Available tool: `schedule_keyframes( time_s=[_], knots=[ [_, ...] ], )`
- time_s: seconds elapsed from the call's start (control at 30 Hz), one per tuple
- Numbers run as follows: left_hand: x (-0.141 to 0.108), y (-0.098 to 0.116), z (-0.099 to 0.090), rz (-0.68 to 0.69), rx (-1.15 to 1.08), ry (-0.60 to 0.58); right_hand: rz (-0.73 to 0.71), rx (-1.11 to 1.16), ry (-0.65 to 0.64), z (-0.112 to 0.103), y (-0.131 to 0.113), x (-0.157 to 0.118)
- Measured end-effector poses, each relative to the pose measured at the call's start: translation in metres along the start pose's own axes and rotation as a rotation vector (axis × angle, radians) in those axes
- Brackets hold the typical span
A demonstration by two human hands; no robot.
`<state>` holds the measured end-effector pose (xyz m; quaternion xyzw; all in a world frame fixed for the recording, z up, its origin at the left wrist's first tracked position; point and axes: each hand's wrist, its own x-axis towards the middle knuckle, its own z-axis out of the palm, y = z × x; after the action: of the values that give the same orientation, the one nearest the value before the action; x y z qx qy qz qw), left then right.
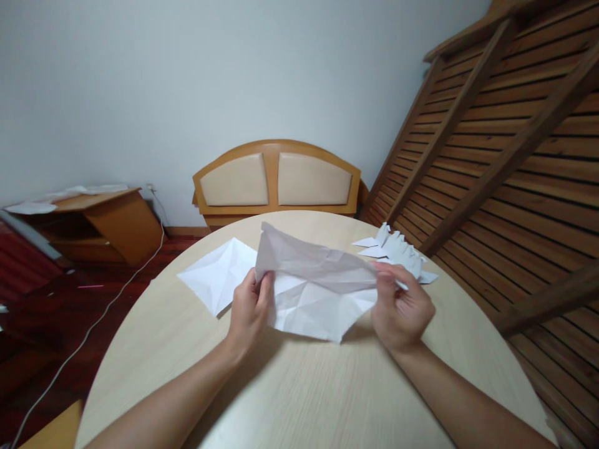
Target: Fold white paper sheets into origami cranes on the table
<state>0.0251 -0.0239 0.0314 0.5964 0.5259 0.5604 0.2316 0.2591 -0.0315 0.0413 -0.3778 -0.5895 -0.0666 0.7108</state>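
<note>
A creased sheet of white paper is held up above the round table, its far part raised and shaded. My left hand pinches its left edge between thumb and fingers. At its right edge, my right hand is closed on the paper with the fingers curled. Another creased white sheet lies on the table to the left, turned like a diamond. Several folded white paper pieces stand in a row at the back right, partly hidden behind my right hand.
The round pale table fills the foreground. Behind it stands a wooden headboard. A slatted wooden frame leans at the right. At the left are a low desk and a white cable on the floor.
</note>
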Motion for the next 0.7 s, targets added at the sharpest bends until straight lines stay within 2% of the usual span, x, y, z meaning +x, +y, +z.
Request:
schedule_keyframes(
  time_s=[0.07,0.27,0.37,0.43,0.5,0.57,0.7],
  knots=[
    [0.003,-0.001,-0.005,0.039,0.083,-0.024,0.167,-0.011,0.015,0.002,0.009,0.003],
    [0.010,-0.010,-0.006,0.034,0.204,-0.115,0.582,0.127,-0.103,0.007,0.041,0.007],
    [0.019,-0.014,-0.008,-0.025,0.213,-0.183,0.790,0.235,-0.201,0.012,0.042,0.003],
    [0.031,-0.018,-0.018,-0.093,0.186,-0.198,0.899,0.314,-0.284,0.016,0.037,0.001],
    [0.048,-0.024,-0.034,-0.161,0.182,-0.112,0.966,0.382,-0.363,0.019,0.032,-0.001],
    [0.066,-0.034,-0.055,-0.245,0.259,0.043,0.981,0.410,-0.422,0.020,0.030,-0.001],
    [0.093,-0.056,-0.097,-0.327,0.420,0.156,0.861,0.297,-0.424,0.018,0.035,0.002]
  ],
)
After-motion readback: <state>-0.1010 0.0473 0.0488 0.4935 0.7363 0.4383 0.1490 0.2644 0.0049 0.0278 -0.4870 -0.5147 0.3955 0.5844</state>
